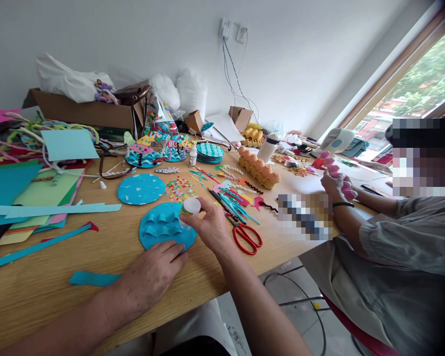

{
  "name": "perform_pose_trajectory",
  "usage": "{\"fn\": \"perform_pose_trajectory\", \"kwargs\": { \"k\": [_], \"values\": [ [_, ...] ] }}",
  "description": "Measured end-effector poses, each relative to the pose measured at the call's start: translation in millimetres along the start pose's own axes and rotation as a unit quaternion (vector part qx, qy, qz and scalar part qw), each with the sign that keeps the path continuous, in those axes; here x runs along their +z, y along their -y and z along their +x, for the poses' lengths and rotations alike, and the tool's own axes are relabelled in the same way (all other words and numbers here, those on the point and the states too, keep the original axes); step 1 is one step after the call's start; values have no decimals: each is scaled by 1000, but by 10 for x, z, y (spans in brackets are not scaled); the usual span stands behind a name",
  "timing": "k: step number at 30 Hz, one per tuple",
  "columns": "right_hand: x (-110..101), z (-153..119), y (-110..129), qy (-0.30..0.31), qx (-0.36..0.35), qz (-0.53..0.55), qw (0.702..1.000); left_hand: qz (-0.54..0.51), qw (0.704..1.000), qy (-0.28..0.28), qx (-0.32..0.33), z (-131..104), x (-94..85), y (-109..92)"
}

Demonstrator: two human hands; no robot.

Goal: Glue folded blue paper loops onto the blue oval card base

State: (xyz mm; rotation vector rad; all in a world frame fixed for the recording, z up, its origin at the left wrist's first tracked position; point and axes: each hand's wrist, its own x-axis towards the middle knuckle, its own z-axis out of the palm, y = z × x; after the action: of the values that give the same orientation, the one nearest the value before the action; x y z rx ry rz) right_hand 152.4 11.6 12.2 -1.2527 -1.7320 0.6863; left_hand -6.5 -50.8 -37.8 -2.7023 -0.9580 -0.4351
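A blue paper disc (152, 242) with wavy blue strips (163, 219) standing on it lies near the table's front edge. My left hand (159, 269) rests flat with its fingertips on the disc's lower edge, holding nothing. Over the disc's right side, my right hand (207, 222) grips a small white container (191, 206) between thumb and fingers. Behind is a second blue disc (141, 189) with small pale pieces on it. Colourful confetti (180, 189) is scattered to its right. Red-handled scissors (246, 238) lie right of my right hand.
Blue strips (94, 278) and coloured paper sheets (33, 188) cover the left of the wooden table (207, 277). An egg carton (258, 168) and glue bottle (193, 155) stand farther back. At right, a person (404, 257) holds pink carton pieces.
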Motion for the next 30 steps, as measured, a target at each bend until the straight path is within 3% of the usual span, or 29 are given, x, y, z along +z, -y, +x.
{"fn": "perform_pose_trajectory", "kwargs": {
  "k": [13,30],
  "values": [
    [-28,-24,87,5,6,-46,999,0,1000,-3,-9,-41,83,3],
    [-35,-31,70,6,3,-49,999,12,1000,-19,10,-16,27,9]
  ]
}}
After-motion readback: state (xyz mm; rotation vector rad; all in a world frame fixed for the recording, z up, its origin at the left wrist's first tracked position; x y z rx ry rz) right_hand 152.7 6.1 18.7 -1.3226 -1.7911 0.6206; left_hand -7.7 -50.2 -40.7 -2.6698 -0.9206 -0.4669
